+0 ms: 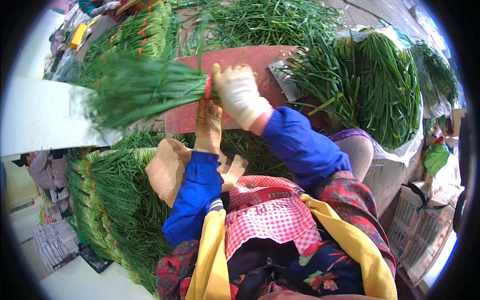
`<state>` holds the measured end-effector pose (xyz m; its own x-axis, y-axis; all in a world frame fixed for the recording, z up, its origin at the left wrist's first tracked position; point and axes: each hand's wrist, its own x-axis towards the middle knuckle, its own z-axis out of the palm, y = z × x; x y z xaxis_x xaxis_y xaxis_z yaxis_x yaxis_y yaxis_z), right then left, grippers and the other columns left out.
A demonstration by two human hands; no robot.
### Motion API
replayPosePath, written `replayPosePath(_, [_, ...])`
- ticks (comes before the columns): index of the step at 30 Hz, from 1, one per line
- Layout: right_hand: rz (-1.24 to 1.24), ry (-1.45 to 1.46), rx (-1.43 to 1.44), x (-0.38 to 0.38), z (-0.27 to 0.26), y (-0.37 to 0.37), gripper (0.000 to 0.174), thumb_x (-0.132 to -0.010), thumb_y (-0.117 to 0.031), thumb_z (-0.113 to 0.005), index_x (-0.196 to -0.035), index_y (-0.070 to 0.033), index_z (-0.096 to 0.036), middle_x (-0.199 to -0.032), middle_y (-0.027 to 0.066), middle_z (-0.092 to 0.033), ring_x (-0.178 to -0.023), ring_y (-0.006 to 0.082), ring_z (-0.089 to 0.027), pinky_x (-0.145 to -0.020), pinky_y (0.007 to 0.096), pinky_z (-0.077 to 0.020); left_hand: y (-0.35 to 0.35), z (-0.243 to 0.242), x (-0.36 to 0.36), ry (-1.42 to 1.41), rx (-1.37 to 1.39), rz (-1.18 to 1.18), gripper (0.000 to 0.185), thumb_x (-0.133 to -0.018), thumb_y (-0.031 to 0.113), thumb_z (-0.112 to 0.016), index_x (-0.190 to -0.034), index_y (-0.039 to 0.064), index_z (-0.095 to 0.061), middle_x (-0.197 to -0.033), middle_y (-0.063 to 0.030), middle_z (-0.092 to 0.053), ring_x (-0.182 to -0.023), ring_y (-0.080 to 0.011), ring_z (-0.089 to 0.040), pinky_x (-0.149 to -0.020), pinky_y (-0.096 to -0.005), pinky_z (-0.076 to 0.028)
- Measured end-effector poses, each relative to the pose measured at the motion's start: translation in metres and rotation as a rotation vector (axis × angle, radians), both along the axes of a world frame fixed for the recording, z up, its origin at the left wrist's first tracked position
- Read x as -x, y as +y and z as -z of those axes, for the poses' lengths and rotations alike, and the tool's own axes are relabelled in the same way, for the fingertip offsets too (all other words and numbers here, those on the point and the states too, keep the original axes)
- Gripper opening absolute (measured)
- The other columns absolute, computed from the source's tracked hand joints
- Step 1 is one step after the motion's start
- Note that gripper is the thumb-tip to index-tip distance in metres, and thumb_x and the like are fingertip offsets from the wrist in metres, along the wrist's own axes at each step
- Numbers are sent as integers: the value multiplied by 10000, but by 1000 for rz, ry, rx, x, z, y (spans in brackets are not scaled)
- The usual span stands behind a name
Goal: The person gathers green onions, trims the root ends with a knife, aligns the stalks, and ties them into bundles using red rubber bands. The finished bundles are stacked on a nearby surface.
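A bundle of long green leaves, likely garlic chives (150, 88), lies sideways over a red board (240, 54), its leafy end blurred and pointing left. A red band (208, 86) wraps it close to the root end. My right hand (238, 88), in a pale glove with a white wrist wrap, grips that end beside the band. From below, my left hand (208, 125), in a tan glove, reaches up to the bundle; its fingertips are partly hidden under the stems, so its grip is unclear. A flat metal blade (285, 80) rests on the board, right of my right hand.
Loose chives (390, 86) fill a clear plastic bag (407, 155) at the right. Banded bundles (112, 198) are stacked at lower left, more (150, 33) at upper left. Cut leaves (270, 20) heap behind the board. A white panel (48, 116) stands left. Another person's gloved hand (110, 5) shows at top left.
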<state>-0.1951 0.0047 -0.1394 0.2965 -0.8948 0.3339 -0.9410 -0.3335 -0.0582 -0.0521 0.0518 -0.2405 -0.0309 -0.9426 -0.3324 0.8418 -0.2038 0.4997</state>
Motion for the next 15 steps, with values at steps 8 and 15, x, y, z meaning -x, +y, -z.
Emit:
replayPosePath(8, [-91, 307, -450, 21, 105, -3, 713, -941, -256, -562, -1585, -226, -258, -1584, 98, -381, -1454, 358, -357, -1190, 576, -197, 38, -5, 41, -1680, 288, 649, 541, -805, 334, -809, -1209, 20, -635, -1059, -111, -716, -931, -307, -684, -851, -430, -537])
replayPosePath(15, [-122, 277, -582, 34, 100, -4, 1090, -731, -419, -826, -1600, -193, -206, -1619, 158, -288, -1494, 371, -277, -1189, 594, -188, -33, -10, -14, -2679, 498, 872, 1199, -637, 419, -897, -1586, 158, -210, -1528, -74, -431, -1442, -305, -369, -1220, -525, -190])
